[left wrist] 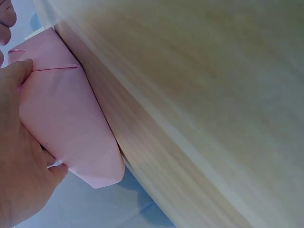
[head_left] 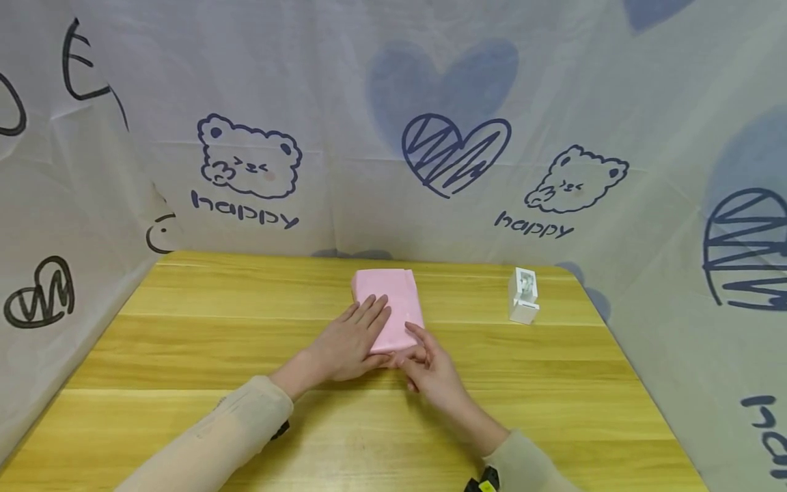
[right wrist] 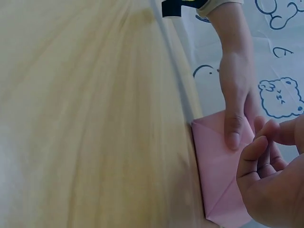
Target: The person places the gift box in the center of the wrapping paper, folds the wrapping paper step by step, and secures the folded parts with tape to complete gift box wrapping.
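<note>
A pink paper-wrapped box lies flat on the wooden table. My left hand rests on its top and left side with the fingers straight. In the left wrist view, the left thumb presses on the folded paper at the near end, where a crease runs across. My right hand is at the near right corner, its index finger over the top edge. The right wrist view shows the curled fingers with the thumb tip against them; I cannot tell whether something thin is between them. Triangular folds mark the box's near end.
A small white tape dispenser with a clear roll stands at the back right of the wooden table. Behind the table hangs a pale cloth with bear and heart drawings. Dark wrist straps show at both sleeves.
</note>
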### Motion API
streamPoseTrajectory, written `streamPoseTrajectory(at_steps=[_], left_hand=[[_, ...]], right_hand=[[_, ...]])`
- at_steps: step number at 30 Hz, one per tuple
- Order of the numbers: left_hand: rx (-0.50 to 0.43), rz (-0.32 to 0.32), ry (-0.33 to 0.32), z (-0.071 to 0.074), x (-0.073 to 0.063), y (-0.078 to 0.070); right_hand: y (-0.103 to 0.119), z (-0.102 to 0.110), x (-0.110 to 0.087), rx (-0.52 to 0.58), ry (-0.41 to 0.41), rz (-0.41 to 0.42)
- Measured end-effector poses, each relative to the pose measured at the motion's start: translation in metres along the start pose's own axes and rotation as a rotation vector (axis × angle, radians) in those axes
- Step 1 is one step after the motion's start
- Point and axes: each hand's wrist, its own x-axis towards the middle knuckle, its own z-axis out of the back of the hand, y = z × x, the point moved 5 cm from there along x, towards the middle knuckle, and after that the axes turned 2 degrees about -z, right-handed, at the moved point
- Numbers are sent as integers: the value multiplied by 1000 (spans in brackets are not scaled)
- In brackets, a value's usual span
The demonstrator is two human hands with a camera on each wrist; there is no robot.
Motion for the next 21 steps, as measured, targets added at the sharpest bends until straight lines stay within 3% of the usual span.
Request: streamPoseTrajectory(at_steps=[21], left_hand=[[-1,-3,-9,2,0,-1]], right_hand=[[-15,-4,-4,-66,-28,-11]])
